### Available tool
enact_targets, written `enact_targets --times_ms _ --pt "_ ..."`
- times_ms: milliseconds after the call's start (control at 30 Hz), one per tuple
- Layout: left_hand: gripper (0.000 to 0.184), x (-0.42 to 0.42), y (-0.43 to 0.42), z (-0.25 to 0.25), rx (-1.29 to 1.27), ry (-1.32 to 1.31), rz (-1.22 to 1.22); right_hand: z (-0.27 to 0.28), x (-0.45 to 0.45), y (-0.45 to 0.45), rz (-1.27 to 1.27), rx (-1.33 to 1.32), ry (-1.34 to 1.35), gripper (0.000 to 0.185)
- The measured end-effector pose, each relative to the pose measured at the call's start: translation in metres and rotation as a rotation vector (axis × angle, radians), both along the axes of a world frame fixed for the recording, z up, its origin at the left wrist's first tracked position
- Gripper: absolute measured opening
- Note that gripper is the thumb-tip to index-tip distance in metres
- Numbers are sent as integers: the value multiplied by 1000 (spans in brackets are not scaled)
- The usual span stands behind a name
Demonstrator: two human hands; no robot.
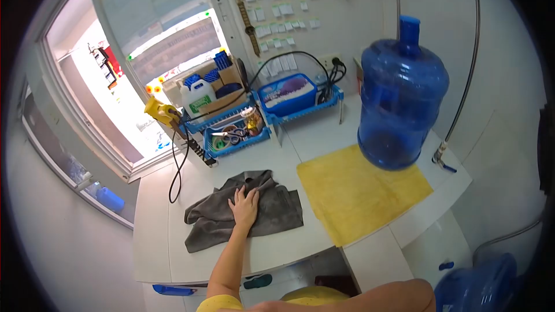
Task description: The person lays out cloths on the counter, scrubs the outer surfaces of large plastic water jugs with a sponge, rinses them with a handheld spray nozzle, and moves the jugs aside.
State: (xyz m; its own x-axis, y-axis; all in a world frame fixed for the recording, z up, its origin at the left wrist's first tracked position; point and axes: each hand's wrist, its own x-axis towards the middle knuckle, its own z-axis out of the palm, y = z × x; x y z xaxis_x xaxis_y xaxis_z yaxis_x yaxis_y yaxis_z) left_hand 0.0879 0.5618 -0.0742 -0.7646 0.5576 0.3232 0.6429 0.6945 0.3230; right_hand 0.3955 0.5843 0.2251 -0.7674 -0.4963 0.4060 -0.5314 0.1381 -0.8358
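My left hand [245,210] lies flat on a crumpled dark grey cloth [277,214], fingers spread. The cloth is bunched at its upper edge and rests on the white table [156,225]. To its right a yellow cloth [358,196] is spread out flat. A large blue water jug [399,104] stands upright on the far corner of that yellow cloth. Of my right side only the bent arm [376,299] shows along the bottom edge; the right hand is out of view.
Blue baskets hold scissors [234,134], a white bottle [199,97], and a blue-and-purple tub [287,93]. A black cable [178,173] hangs onto the table's left part. A metal tap [440,155] is at the right corner. Another blue jug [477,286] stands below right.
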Motion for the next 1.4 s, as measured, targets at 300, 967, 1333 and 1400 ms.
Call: enact_targets --times_ms 300,967,1333,1400 --pt "32 -2 1 -5 101 1 22 -44 20 76 -222 -1032 -378 43" --pt "37 4 7 -1 -46 65 31 -112 109 24 -599 -1334 -309 38" --pt "40 -5 0 -9 -12 129 -2 -119 129 2 -700 -1323 -315 32" --pt "45 -6 -3 -6 62 48 -23 -118 131 -3 -703 -1326 -314 31"
